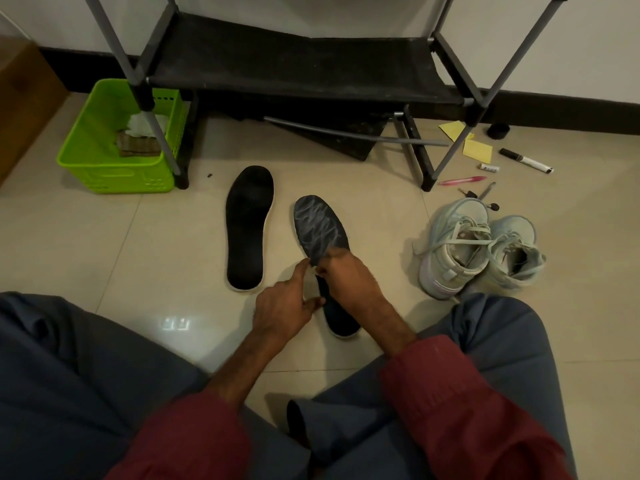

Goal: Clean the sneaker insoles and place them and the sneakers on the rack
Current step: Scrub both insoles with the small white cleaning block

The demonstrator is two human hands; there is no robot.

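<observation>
Two dark insoles lie on the tiled floor in front of me. The left insole (247, 230) is plain black and nobody touches it. The right insole (320, 226) has whitish streaks over its front half. My right hand (348, 277) presses on its middle with curled fingers that pinch a small white wipe (315, 270). My left hand (284, 308) holds the insole's left edge, thumb on top and index finger stretched along it. A pair of pale blue sneakers (479, 249) stands to the right. The black fabric rack shelf (294, 64) is at the back.
A green basket (114, 147) with cloths sits at the rack's left leg. Yellow notes (477, 150), a marker (526, 161), a pink pen (462, 180) and keys (479, 195) lie at the right. A loose rack tube (353, 132) lies under the shelf. My legs fill the foreground.
</observation>
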